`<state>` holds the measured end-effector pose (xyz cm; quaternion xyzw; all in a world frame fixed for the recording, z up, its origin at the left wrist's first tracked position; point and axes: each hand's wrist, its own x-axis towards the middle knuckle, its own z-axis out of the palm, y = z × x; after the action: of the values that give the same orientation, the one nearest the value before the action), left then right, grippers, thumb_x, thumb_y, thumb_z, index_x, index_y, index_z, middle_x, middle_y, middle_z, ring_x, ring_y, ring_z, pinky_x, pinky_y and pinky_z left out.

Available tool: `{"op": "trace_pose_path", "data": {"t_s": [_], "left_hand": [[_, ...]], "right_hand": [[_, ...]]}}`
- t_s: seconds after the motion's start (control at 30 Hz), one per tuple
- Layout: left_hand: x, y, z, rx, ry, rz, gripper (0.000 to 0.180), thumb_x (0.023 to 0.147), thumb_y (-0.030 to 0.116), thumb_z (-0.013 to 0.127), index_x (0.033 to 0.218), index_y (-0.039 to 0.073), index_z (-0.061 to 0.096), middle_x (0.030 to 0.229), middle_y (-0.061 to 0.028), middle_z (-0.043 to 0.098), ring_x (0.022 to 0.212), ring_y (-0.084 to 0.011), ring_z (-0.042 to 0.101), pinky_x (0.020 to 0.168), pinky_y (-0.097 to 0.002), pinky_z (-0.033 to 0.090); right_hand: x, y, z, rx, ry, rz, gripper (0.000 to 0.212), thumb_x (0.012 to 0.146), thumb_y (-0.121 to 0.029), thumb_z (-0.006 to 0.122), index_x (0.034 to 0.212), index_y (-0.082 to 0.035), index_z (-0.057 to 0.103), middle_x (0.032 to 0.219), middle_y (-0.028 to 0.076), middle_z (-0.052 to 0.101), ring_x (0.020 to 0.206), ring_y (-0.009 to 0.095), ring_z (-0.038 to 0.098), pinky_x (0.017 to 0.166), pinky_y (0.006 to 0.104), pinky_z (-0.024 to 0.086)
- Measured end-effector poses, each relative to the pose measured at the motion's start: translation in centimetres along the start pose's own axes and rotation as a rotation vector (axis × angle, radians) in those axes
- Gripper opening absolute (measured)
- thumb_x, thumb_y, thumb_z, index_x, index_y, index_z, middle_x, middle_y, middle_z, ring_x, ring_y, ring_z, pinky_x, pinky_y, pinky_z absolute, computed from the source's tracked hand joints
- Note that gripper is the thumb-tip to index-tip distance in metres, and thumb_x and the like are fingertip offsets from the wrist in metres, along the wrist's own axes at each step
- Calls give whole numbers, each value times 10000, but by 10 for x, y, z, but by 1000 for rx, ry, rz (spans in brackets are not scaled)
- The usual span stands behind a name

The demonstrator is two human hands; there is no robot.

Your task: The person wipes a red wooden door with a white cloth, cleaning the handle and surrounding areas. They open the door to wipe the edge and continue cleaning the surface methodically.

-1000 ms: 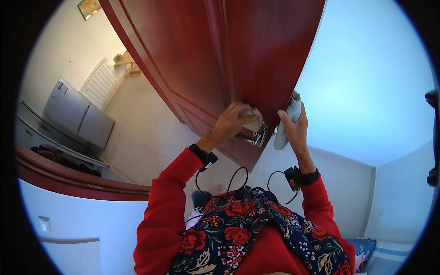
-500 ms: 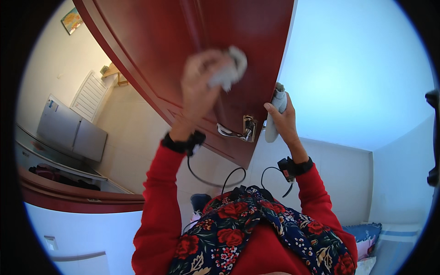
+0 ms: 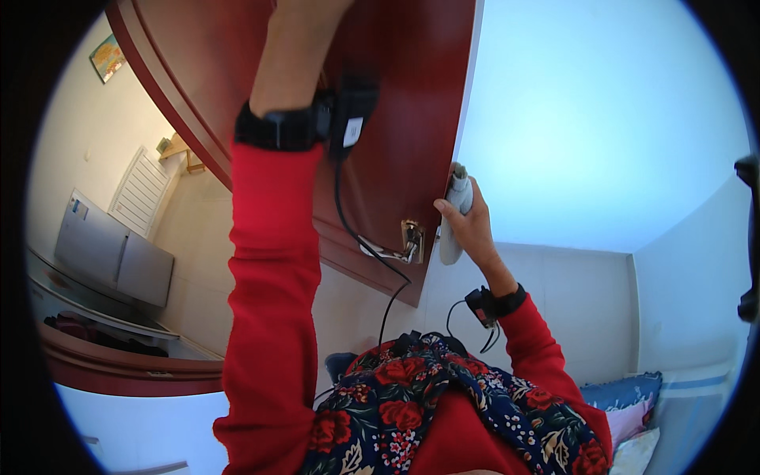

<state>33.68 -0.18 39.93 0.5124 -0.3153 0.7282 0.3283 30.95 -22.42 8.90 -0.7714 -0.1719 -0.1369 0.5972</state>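
A dark red panelled door (image 3: 396,158) stands open before me. My left arm reaches far up over it, and only the wrist and lower part of my left hand (image 3: 305,28) show; its fingers lie beyond the top edge, and the cloth it held earlier is out of sight. By the door's outer edge, my right hand (image 3: 473,228) is closed around a folded light grey cloth (image 3: 459,190). A shiny metal lever handle (image 3: 405,245) sits on the door just left of that hand.
Dark wrist devices (image 3: 283,131) with black cables are strapped on both wrists; one cable hangs across the door handle. Left, through the doorway, are a grey refrigerator (image 3: 115,249) and a white radiator (image 3: 140,190). Pillows (image 3: 625,393) lie at lower right.
My left hand has moved up the door, carrying its fingers out of view. My right hand still holds its cloth at the door edge. The whole view has shifted slightly.
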Motion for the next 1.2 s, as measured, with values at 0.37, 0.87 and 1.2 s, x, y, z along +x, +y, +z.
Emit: {"op": "trace_pose_path", "data": {"t_s": [0.37, 0.87, 1.2], "left_hand": [[-195, 55, -33, -174, -513, 71, 477, 686, 44, 749, 1121, 229, 695, 1131, 7, 598, 1014, -228, 534, 841, -342, 463], [-359, 88, -83, -274, -937, -254, 406, 742, 28, 689, 1124, 164, 670, 1172, -20, 583, 1112, -261, 508, 934, -381, 478], [-358, 83, -125, -345, -923, -790, 345, 823, 208, 708, 1117, 44, 633, 1065, -162, 635, 958, -326, 631, 844, -420, 510]], "right_hand": [[-1, 0, -1, 25, 2, 60, 550, 860, -199, 731, 1311, -22, 468, 1143, 95, 599, 1052, 180, 572, 923, 332, 480], [-8, 31, -18, 180, -137, -11, 543, 885, -104, 603, 1400, -40, 441, 1238, 90, 561, 1165, 201, 507, 1030, 361, 397], [-9, 32, -16, 129, -153, -4, 571, 865, -45, 579, 1419, -70, 443, 1264, 126, 570, 1180, 265, 539, 1027, 416, 421]]}}
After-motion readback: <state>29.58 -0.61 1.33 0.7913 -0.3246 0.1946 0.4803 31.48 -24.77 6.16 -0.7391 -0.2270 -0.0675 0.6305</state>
